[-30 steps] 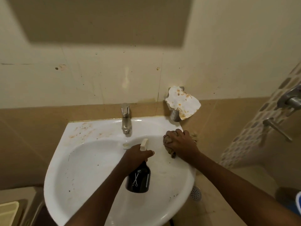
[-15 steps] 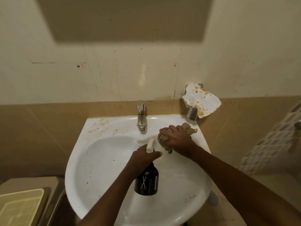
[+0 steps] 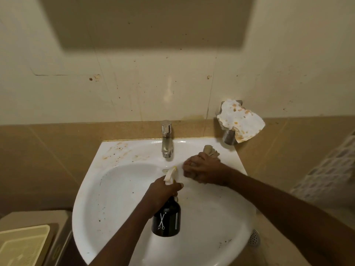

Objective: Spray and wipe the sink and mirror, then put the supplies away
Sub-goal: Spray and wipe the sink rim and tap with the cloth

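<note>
I see the spray bottle held over the middle of the sink basin. Its long axis runs roughly up and down the head view, tilted a little: the round black body sits nearest me, and the pale nozzle head points away, toward the tap and the back rim. A white scissors mark and a white bar show on the black body. My left hand grips the bottle at its neck, fingers curled round it just below the nozzle head; I cannot tell whether a finger rests on the trigger.

Just beside the nozzle, to the right, my right hand is clenched round a bunched brownish cloth, pressing it onto the sink's back ledge right of the tap. A tuft of the cloth sticks out beyond the knuckles toward the wall.

The white sink has brown stains and specks on its back-left ledge and dark flecks down the left side of the bowl. On the wall right of the sink hangs a metal holder with a stained white sheet draped over it. A beige tray sits at the lower left, and a round floor drain shows past the sink's right edge.
</note>
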